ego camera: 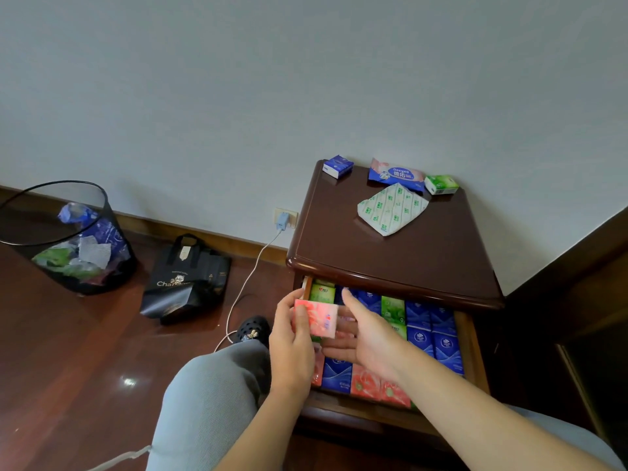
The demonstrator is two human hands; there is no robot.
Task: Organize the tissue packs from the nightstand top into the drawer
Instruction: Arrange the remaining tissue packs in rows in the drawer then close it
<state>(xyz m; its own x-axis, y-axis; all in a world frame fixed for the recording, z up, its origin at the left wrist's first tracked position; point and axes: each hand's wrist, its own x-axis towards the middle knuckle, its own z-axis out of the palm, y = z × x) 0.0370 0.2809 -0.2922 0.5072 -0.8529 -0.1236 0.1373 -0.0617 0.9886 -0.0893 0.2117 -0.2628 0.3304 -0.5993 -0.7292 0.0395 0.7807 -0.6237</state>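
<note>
My left hand (292,341) grips a pink tissue pack (319,319) above the left part of the open drawer (470,348). Beside it, my right hand (367,331) is spread with straight fingers, its fingertips just behind the pack. The drawer holds rows of several blue, green and pink packs. On the nightstand top (407,253) lie a small blue pack (338,165), a blue-and-pink wipes pack (396,174), a small green pack (441,184) and a flat white pack with green print (392,209).
A black mesh waste bin (64,236) with wrappers stands at the left on the wooden floor. A black shopping bag (187,280) lies near the wall. A white charger cable (248,283) runs from the wall socket down past my knee. Dark furniture (577,300) stands at the right.
</note>
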